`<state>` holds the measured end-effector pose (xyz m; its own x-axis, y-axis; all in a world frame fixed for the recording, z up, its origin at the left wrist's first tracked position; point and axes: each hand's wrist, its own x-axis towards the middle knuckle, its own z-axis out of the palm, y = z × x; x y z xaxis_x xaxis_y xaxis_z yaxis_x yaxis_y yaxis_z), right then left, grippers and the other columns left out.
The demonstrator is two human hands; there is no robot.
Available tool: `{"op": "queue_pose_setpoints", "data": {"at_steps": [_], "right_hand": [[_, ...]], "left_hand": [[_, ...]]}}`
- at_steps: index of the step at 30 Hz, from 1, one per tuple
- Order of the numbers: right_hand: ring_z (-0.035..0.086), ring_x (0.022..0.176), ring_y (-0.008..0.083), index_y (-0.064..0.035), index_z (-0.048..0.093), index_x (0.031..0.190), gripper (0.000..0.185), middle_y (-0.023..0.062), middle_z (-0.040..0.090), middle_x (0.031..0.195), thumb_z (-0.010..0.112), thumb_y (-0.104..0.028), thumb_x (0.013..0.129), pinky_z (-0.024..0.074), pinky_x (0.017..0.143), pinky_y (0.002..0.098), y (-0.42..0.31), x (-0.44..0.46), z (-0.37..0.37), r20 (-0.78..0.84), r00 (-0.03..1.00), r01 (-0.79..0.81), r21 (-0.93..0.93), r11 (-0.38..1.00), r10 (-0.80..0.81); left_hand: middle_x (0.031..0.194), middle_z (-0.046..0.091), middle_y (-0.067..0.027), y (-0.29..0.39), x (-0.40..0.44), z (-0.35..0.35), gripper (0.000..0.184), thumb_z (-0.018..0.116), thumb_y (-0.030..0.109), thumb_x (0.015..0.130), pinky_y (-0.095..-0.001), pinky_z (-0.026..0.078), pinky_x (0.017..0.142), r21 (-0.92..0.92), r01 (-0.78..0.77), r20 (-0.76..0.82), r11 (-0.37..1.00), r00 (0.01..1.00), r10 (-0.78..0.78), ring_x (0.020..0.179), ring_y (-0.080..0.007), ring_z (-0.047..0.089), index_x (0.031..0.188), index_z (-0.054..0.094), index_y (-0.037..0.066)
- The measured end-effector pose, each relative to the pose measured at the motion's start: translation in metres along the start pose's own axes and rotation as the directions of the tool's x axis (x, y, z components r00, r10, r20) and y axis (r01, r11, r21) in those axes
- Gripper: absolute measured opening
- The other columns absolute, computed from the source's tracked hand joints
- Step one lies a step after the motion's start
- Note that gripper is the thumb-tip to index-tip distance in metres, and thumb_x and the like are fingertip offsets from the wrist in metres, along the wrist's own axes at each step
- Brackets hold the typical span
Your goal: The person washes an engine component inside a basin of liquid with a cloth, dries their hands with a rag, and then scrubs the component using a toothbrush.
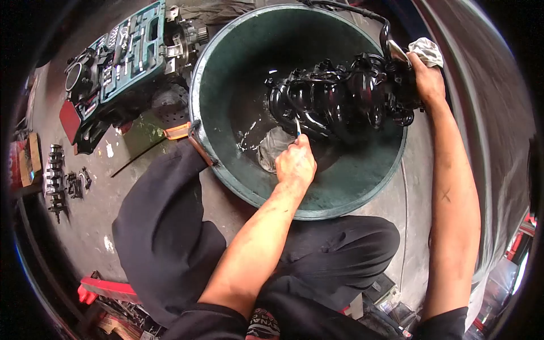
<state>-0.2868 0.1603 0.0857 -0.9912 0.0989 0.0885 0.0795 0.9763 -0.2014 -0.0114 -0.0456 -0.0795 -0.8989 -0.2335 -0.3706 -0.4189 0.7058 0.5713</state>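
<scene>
A glossy black ribbed engine part (334, 96), perhaps an intake manifold, is held over a big green tub (351, 198). My left hand (297, 161) is closed on a thin white-and-blue tool (298, 127), whose tip reaches the part's lower side; what kind of tool it is cannot be made out. My right hand (429, 82) grips the part's right end, and a whitish cloth (426, 52) is bunched at its fingers. Beside my left hand, a grey rag (273, 148) lies in the tub, near wet-looking dark patches.
An open teal socket case (133, 54) rests on an engine block at the upper left. A crankshaft (55, 178) lies on the floor at the far left. An orange-handled item (177, 132) touches the tub's left side. Grey sheeting (481, 113) hangs at the right.
</scene>
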Motion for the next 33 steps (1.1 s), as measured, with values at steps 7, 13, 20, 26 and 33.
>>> {"op": "queue_pose_setpoints", "data": {"at_steps": [7,13,20,26,33], "right_hand": [[0.053,0.129,0.0362,-0.0043,0.062,0.129,0.086,0.0272,0.057,0.133,0.053,-0.073,0.077,0.0391,0.106,0.0403,-0.009,-0.006,-0.004,-0.004,1.000,-0.021,-0.001,1.000,0.021],[0.053,0.129,0.0366,-0.0022,0.063,0.127,0.087,0.0274,0.058,0.132,0.052,-0.073,0.078,0.0390,0.106,0.0415,-0.013,-0.012,-0.009,0.028,0.999,-0.044,-0.019,0.999,0.045],[0.053,0.130,0.0347,-0.0026,0.062,0.130,0.089,0.0247,0.057,0.136,0.054,-0.074,0.077,0.0398,0.107,0.0422,-0.026,-0.016,-0.014,0.034,0.991,-0.127,-0.011,0.992,0.128],[0.048,0.134,0.0346,-0.0008,0.057,0.134,0.081,0.0217,0.052,0.142,0.049,-0.065,0.085,0.0377,0.111,0.0443,-0.041,-0.027,-0.021,0.015,0.981,-0.193,-0.045,0.980,0.194],[0.052,0.128,0.0395,0.0012,0.056,0.133,0.072,0.0270,0.057,0.133,0.045,-0.055,0.090,0.0402,0.106,0.0454,-0.035,-0.028,-0.019,0.015,0.987,-0.162,0.047,0.986,0.162]], "left_hand": [[0.087,0.070,-0.0248,0.002,-0.017,0.005,0.026,0.053,0.011,0.084,-0.0543,0.055,0.076,-0.016,-0.056,0.082,0.998,0.995,0.058,0.084,-0.0451,0.069,0.109,0.054,0.002],[0.083,0.070,-0.0231,0.006,-0.018,-0.020,0.021,0.056,0.010,0.084,-0.0529,0.055,0.075,-0.129,0.071,-0.063,0.989,0.995,-0.080,0.081,-0.0414,0.070,0.103,0.058,0.000],[0.080,0.068,-0.0198,0.022,-0.026,-0.043,0.007,0.055,0.009,0.085,-0.0533,0.054,0.070,-0.032,-0.087,-0.251,0.996,0.965,0.077,0.077,-0.0420,0.068,0.087,0.059,0.003],[0.078,0.068,-0.0169,0.004,-0.030,-0.005,0.009,0.056,0.014,0.087,-0.0530,0.054,0.063,0.077,-0.248,-0.160,0.966,0.953,0.258,0.072,-0.0408,0.068,0.094,0.058,0.009],[0.084,0.068,-0.0174,0.010,-0.036,-0.021,0.013,0.062,0.011,0.085,-0.0511,0.052,0.062,-0.081,-0.252,-0.145,0.964,0.960,0.238,0.072,-0.0401,0.067,0.097,0.058,0.006]]}}
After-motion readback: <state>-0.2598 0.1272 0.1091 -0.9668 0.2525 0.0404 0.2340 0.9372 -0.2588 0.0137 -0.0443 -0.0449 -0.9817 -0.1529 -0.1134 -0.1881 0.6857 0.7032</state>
